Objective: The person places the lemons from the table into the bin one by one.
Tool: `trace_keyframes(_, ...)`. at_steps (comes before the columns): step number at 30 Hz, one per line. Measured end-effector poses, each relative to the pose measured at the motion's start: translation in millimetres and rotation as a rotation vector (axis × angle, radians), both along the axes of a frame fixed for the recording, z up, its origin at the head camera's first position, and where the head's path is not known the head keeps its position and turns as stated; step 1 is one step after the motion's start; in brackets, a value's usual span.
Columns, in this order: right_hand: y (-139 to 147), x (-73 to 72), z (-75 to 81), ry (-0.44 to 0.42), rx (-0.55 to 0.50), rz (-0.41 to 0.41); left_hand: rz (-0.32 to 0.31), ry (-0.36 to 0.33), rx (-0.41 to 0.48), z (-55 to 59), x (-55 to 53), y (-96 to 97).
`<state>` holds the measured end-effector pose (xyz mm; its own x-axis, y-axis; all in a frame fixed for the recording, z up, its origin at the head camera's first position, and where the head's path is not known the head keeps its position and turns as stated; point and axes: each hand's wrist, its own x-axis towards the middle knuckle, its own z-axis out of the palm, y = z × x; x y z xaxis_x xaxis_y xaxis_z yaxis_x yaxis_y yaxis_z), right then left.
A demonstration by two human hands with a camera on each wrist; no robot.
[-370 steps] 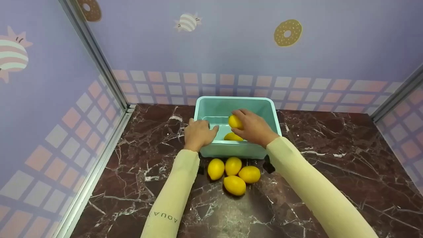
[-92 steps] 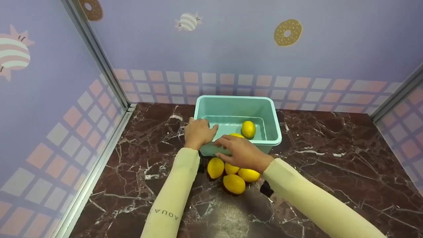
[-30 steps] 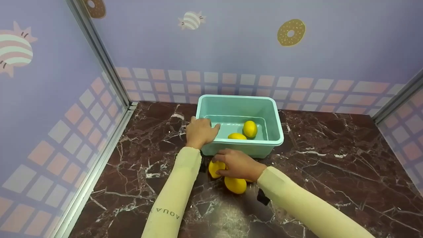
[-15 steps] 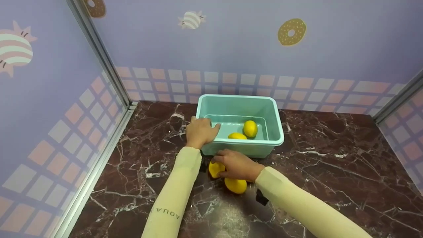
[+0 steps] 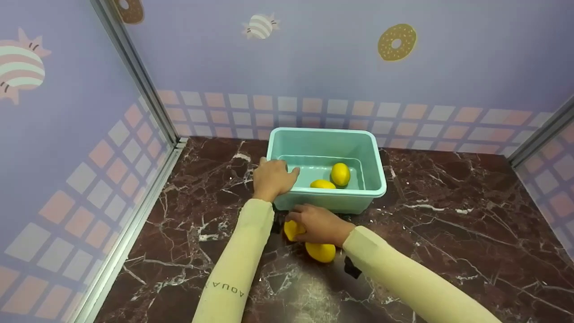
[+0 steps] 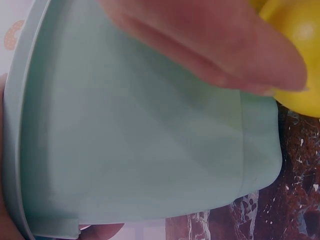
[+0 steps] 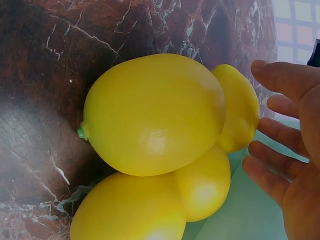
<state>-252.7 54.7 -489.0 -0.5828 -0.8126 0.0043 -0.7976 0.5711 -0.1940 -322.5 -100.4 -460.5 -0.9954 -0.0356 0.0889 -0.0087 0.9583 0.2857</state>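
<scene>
A pale green plastic bin (image 5: 336, 202) stands near the back wall. My left hand (image 5: 272, 178) grips its rim at the front left corner, thumb spread to the inside. Two lemons lie in the bin, one upright lemon (image 5: 340, 174) and one lemon (image 5: 322, 184) partly behind the front wall. Just outside that wall, my right hand (image 5: 320, 223) holds the leftmost lemon (image 5: 292, 229) between thumb and fingers. Right beside it is a nearer lemon (image 5: 321, 253). The right wrist view shows more lemons (image 7: 130, 210) clustered there, hidden under my hand in the head view.
Everything stands on a dark red marbled tabletop (image 5: 430, 251). A patterned purple wall (image 5: 332, 63) rises close behind the bin. Side panels with metal edging (image 5: 134, 224) bound the left and right.
My right hand has come down from the bin's front rim to the lemons outside, edging slightly left over the leftmost one. Earlier it held a lemon inside the bin. The left hand stays put.
</scene>
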Motion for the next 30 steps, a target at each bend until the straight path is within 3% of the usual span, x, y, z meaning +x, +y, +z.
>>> trace_keyframes(11,-4,-2.8,-4.0,0.0,0.03,0.004,0.0,-0.006,0.002,0.3,0.0,-1.3)
trace_keyframes(30,-12,-2.4,-14.4,0.128,0.088,0.055,-0.004,0.006,-0.008,-0.8,0.0,-0.9)
